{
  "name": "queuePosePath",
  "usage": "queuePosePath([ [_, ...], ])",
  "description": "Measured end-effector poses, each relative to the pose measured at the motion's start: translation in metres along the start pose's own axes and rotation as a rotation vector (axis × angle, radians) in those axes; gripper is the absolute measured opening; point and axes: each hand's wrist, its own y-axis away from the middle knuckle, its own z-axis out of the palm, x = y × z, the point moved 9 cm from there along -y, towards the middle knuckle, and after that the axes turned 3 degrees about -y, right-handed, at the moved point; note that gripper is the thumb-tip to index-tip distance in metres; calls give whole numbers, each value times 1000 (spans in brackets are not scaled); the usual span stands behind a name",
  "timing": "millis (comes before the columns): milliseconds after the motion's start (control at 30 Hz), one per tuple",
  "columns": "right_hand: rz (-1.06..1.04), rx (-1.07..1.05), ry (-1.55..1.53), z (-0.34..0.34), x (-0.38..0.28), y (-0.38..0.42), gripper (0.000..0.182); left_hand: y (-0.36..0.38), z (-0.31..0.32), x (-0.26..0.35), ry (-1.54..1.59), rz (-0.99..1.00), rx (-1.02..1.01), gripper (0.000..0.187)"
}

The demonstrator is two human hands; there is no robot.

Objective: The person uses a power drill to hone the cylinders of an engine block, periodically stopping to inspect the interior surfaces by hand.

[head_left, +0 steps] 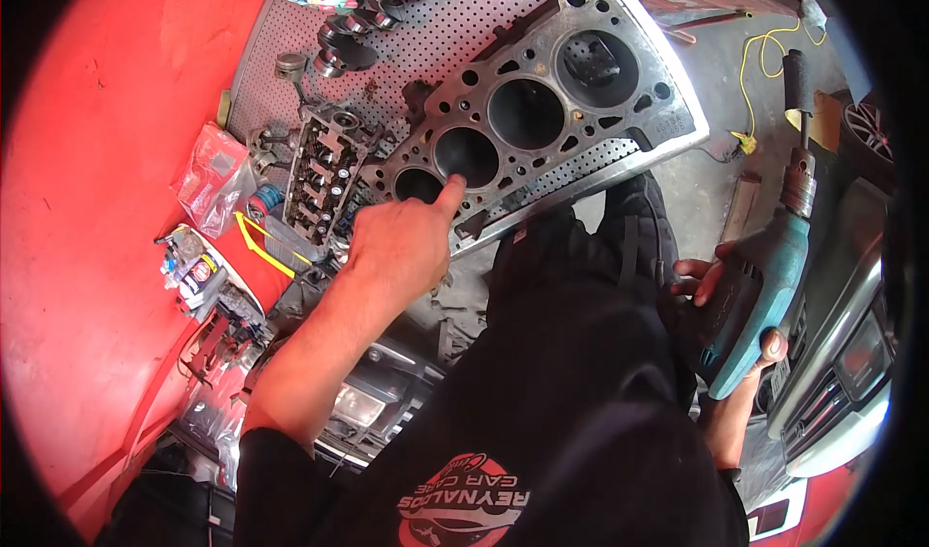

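Note:
My left hand (402, 242) points with its index finger stretched out and the other fingers curled. The fingertip is at the near rim of a cylinder bore in the grey engine block (537, 63), and the hand holds nothing. On the right, my right hand (769, 349) is wrapped round the body of a teal power drill (764, 286). The drill points away from me, with a thin rod in its chuck (798, 184) and a dark cylindrical piece (796, 78) at the rod's end. The palm is hidden behind the drill.
The block lies on a perforated metal bench (290, 49). Left of it are a cylinder head (324, 175), a piston (290, 66) and a crankshaft (346, 49). Bottles and bags crowd the red wall (87, 208). A yellow cord (750, 88) lies on the floor; a car (842, 373) stands right.

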Motion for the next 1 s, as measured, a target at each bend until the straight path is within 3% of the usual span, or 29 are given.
queuePosePath([
  [200,18,-5,63,2,-6,-3,117,-28,7,-7,-64,20,12,75],
  [600,46,-28,46,6,-5,-6,119,-15,-2,-9,-167,27,-96,77],
  [800,47,-16,47,9,-7,-8,119,-8,-5,-5,-177,63,37,68],
  [1000,57,-4,46,12,-9,-11,119,-5,-2,-8,-139,52,-28,77],
])
